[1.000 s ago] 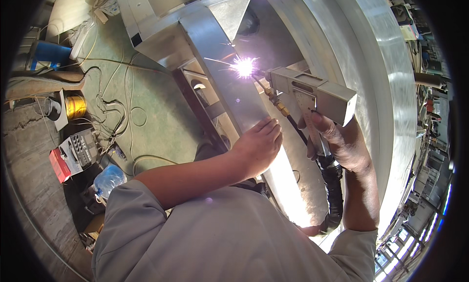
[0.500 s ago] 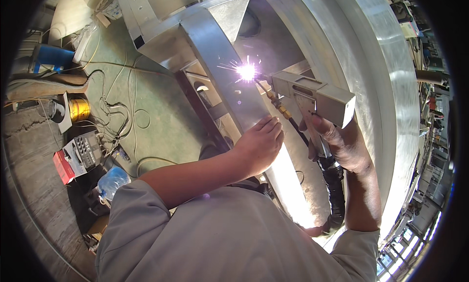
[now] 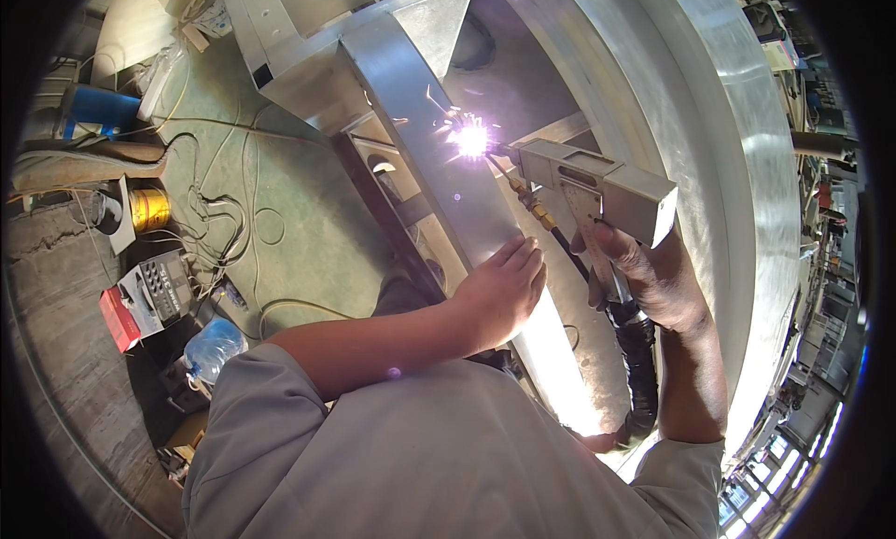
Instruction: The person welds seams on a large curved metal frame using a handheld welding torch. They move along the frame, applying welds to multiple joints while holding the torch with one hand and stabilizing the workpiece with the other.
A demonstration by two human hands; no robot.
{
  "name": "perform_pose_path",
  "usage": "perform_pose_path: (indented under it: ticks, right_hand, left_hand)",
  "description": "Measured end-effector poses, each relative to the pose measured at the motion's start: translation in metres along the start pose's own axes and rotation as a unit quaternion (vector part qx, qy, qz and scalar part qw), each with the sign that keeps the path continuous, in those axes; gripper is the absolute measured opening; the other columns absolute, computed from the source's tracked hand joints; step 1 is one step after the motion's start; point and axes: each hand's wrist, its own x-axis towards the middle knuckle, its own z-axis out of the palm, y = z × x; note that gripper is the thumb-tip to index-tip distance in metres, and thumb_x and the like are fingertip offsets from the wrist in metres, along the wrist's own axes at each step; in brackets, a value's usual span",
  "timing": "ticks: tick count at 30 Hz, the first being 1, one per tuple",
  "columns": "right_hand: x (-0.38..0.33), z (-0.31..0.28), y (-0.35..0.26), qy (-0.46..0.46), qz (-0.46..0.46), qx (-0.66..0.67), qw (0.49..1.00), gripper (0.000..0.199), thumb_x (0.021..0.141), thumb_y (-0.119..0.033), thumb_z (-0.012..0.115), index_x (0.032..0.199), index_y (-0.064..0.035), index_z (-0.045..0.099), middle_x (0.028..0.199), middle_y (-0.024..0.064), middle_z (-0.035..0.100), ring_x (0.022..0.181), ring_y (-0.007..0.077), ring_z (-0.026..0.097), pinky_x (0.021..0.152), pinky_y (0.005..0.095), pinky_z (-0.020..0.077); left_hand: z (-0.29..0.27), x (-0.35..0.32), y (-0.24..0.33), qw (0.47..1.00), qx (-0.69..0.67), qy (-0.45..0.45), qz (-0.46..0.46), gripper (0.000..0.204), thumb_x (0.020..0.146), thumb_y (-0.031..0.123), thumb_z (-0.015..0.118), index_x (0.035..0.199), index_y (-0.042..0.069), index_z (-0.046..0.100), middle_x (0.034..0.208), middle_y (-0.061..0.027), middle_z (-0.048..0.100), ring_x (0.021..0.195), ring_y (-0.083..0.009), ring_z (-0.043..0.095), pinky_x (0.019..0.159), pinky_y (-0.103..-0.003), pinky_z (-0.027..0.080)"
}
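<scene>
My right hand (image 3: 653, 268) is closed around the handle of a welding gun (image 3: 597, 180), which has a boxy silver metal head. At its tip, an intense white-violet glow (image 3: 471, 140) throws sparks at the right edge of a long silver metal beam (image 3: 434, 147). A thin tube with brass fittings (image 3: 530, 203) slants below the head, and a thick black-wrapped cable (image 3: 639, 366) hangs from the handle. Nearer to me, my left hand (image 3: 499, 292) lies on the beam with its fingers laid across the surface, holding nothing. The glare hides the exact contact point.
Large curved metal panels (image 3: 695, 166) rise along the right. At the beam's far end sits an angular metal bracket (image 3: 317, 68). Loose cables (image 3: 219, 212) cross the green floor on the left, near a yellow spool (image 3: 151, 209), a red-and-white box (image 3: 140, 306) and a blue-tinted plastic bottle (image 3: 215, 348).
My left hand has shifted slightly down along the beam, towards me. The sparks have changed shape and the glow looks a little smaller. My right hand and the welding gun have barely moved.
</scene>
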Motion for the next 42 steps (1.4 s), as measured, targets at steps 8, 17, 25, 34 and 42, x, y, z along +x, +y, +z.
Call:
perform_pose_path:
  ticks: [8, 17, 25, 34, 42]
  right_hand:
    - [-0.005, -0.004, 0.001, -0.005, 0.03, -0.015, 0.999, 0.074, 0.097, -0.026, 0.086, 0.143, 0.0073, 0.038, 0.081, 0.0113, 0.071, 0.062, 0.0171, 0.07, 0.053, 0.0305, 0.059]
    - [-0.013, -0.005, 0.006, -0.008, -0.001, -0.043, 0.999, 0.068, 0.098, -0.043, 0.081, 0.138, 0.0042, 0.054, 0.1, 0.0164, 0.072, 0.061, 0.0188, 0.069, 0.049, 0.0296, 0.0573]
    - [-0.019, -0.004, 0.007, -0.006, 0.012, -0.024, 1.0, 0.069, 0.099, -0.031, 0.082, 0.144, 0.0057, 0.043, 0.091, 0.0146, 0.072, 0.062, 0.0187, 0.07, 0.05, 0.0306, 0.0578]
    - [-0.023, -0.005, 0.008, -0.006, 0.035, 0.003, 0.999, 0.076, 0.098, -0.023, 0.085, 0.148, 0.0051, 0.035, 0.086, 0.0132, 0.071, 0.063, 0.0177, 0.07, 0.053, 0.0313, 0.0578]
    - [-0.029, -0.008, 0.015, -0.013, 0.022, 0.018, 1.0, 0.069, 0.099, -0.019, 0.084, 0.147, 0.0037, 0.04, 0.097, 0.0148, 0.073, 0.065, 0.0179, 0.071, 0.053, 0.031, 0.0594]
  left_hand:
    - [0.013, -0.007, 0.014, 0.999, 0.033, -0.018, -0.018, 0.066, 0.099, 0.032, 0.053, 0.153, -0.005, 0.053, 0.166, -0.0211, 0.046, 0.16, -0.0359, 0.035, 0.134, -0.048, 0.021]
    - [0.015, -0.008, 0.016, 0.999, 0.04, -0.02, -0.03, 0.066, 0.101, 0.031, 0.052, 0.156, -0.005, 0.05, 0.167, -0.0201, 0.045, 0.162, -0.0342, 0.031, 0.135, -0.049, 0.017]
    - [0.02, -0.009, 0.015, 0.999, 0.023, 0.026, -0.032, 0.062, 0.099, 0.028, 0.055, 0.151, -0.006, 0.055, 0.164, -0.0205, 0.049, 0.159, -0.0344, 0.037, 0.134, -0.048, 0.023]
    - [0.014, -0.009, 0.014, 0.999, 0.035, 0.024, -0.026, 0.06, 0.097, 0.025, 0.058, 0.148, -0.007, 0.058, 0.159, -0.0217, 0.053, 0.156, -0.0368, 0.041, 0.132, -0.049, 0.027]
    - [0.014, -0.009, 0.016, 0.998, 0.039, 0.045, -0.029, 0.057, 0.098, 0.025, 0.058, 0.144, -0.007, 0.061, 0.155, -0.0222, 0.057, 0.153, -0.0364, 0.045, 0.131, -0.049, 0.029]
